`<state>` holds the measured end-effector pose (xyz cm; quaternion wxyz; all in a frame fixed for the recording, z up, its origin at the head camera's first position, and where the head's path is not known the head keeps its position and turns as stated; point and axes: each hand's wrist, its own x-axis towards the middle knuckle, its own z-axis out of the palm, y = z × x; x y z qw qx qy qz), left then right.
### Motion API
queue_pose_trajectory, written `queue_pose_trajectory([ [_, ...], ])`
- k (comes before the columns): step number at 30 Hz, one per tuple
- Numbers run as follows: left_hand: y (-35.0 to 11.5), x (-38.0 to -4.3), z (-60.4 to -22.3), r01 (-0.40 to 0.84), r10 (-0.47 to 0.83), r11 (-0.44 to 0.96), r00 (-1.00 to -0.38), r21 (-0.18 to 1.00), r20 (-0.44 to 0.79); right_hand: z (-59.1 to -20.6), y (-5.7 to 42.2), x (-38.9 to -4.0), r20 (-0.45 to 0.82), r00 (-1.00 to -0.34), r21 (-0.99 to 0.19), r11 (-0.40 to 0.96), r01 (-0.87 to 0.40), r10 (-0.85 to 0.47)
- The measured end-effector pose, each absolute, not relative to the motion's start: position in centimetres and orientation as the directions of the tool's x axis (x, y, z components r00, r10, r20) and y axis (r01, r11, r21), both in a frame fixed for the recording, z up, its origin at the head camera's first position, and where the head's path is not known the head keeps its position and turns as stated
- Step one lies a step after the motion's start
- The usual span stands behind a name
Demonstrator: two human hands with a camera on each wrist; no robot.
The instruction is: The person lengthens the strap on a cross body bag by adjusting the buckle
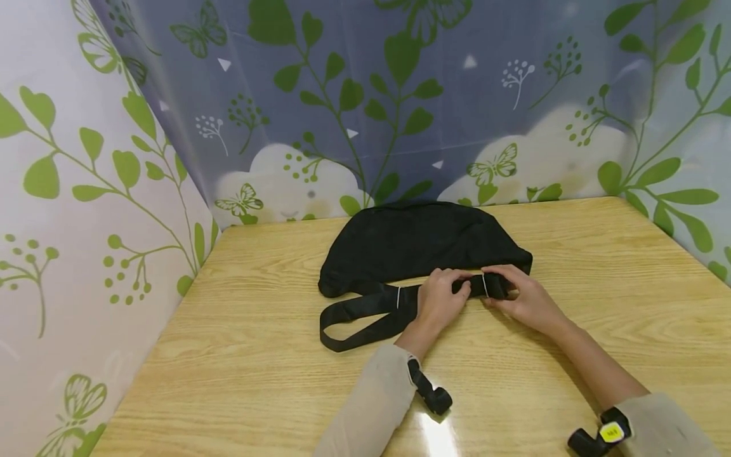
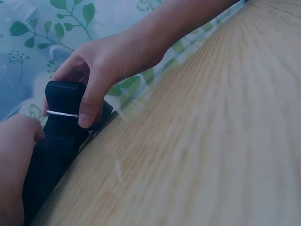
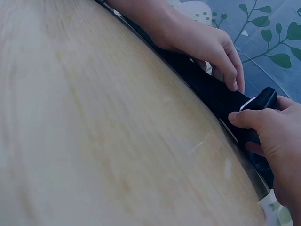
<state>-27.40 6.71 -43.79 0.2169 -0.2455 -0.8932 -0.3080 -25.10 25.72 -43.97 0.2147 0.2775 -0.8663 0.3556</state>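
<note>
A black waist bag [image 1: 411, 238] lies flat near the back of the table, its black strap [image 1: 354, 309] stretched out in front. A thin white band [image 1: 398, 297] circles the strap left of the hands, beside a wide loop. My left hand [image 1: 441, 299] pinches the strap, its curled fingers over the webbing. My right hand [image 1: 531, 298] grips the folded strap end between thumb and fingers, right at a second white band [image 2: 62, 114]. The folded end [image 2: 66, 92] stands up as a small loop in the left wrist view. The right hand hides part of the fold's far side.
Both hands work above a light wood-grain table [image 1: 228, 381]. Behind it hangs a blue cloth [image 1: 365, 82] printed with leaves and butterflies, and pale printed cloth [image 1: 85, 254] covers the left side. Black wrist mounts [image 1: 429, 390] are strapped at both sleeves.
</note>
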Motion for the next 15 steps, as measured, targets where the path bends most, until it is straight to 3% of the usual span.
queue_pose_trajectory([
  [7, 6.66, -27.31, -43.82, 0.514, 0.226, 0.696, -0.819, 0.501, 0.527, -43.75, 25.65, -24.94, 0.565, -0.769, -0.514, 0.602, -0.611, -0.299],
  [15, 6.71, -27.36, -43.83, 0.597, 0.324, 0.626, -0.785, 0.502, 0.529, -43.89, 25.73, -25.09, 0.580, -0.738, -0.465, 0.604, -0.648, -0.346],
])
